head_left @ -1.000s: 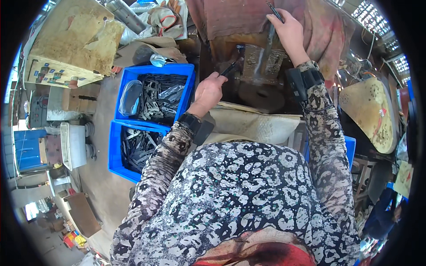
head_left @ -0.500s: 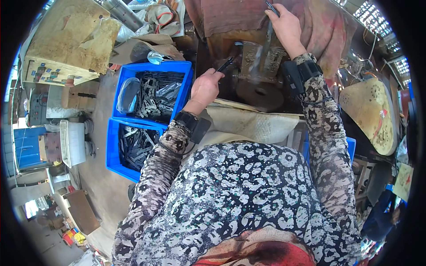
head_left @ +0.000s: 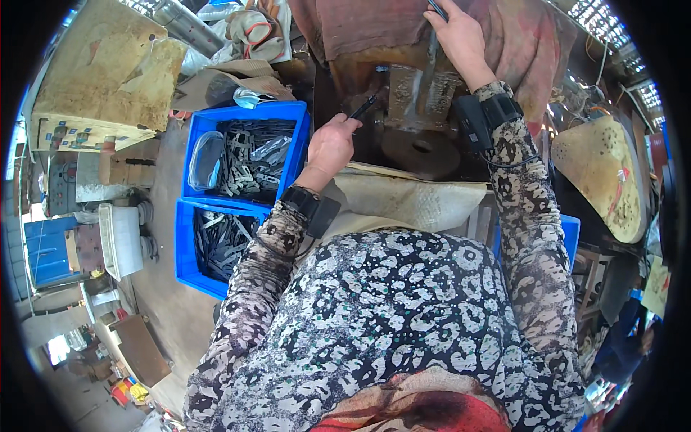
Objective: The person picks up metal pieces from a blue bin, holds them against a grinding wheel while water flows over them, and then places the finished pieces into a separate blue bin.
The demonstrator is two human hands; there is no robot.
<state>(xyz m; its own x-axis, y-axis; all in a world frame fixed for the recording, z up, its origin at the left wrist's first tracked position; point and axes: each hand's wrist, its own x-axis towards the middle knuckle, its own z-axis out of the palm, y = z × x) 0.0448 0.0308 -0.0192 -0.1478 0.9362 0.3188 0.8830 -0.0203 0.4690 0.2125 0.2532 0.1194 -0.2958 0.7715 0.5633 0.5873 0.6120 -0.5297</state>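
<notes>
Left hand [head_left: 332, 146] closed on thin dark metal piece [head_left: 363, 106], held at rusty press [head_left: 403, 93] above round die [head_left: 421, 149]. Right hand [head_left: 461, 36] gripped on lever [head_left: 437, 9] up top. Loading step judged; piece to be seated next before lever pulled. Blue crates [head_left: 241, 115] of blanks at left.

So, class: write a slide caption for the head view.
Left hand holds a thin dark tool at the press; right hand grips its lever.

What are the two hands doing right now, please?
Left hand: closed on a thin dark metal piece.
Right hand: closed around a dark lever up top.
</notes>
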